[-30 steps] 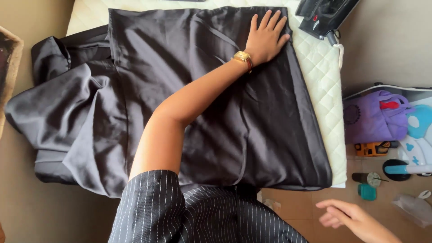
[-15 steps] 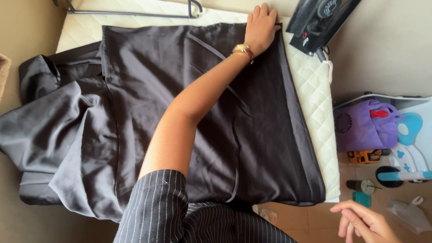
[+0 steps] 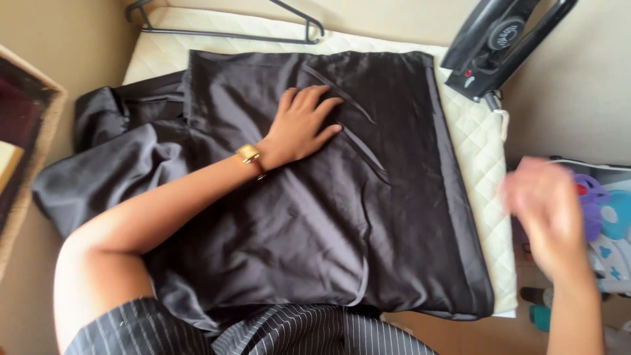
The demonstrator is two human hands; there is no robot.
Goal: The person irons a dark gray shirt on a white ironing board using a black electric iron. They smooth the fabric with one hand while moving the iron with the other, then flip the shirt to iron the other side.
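A dark grey garment (image 3: 394, 217) lies spread over a cream quilted ironing pad (image 3: 483, 171). My left hand (image 3: 303, 125), with a gold watch on its wrist, lies flat and open on the upper middle of the cloth. My right hand (image 3: 549, 210) hovers blurred in the air at the right, beyond the pad's edge, with nothing seen in it. More of the garment (image 3: 98, 177) is bunched off the pad's left side.
A black iron (image 3: 499, 46) rests at the pad's top right corner. A black hanger (image 3: 223, 29) lies along the pad's far edge. Colourful items and small bottles (image 3: 608, 223) sit at the right. A framed object (image 3: 26, 138) stands at the left.
My left hand slid from the garment's top right corner back toward its middle. My right hand rose from the lower right up beside the pad.
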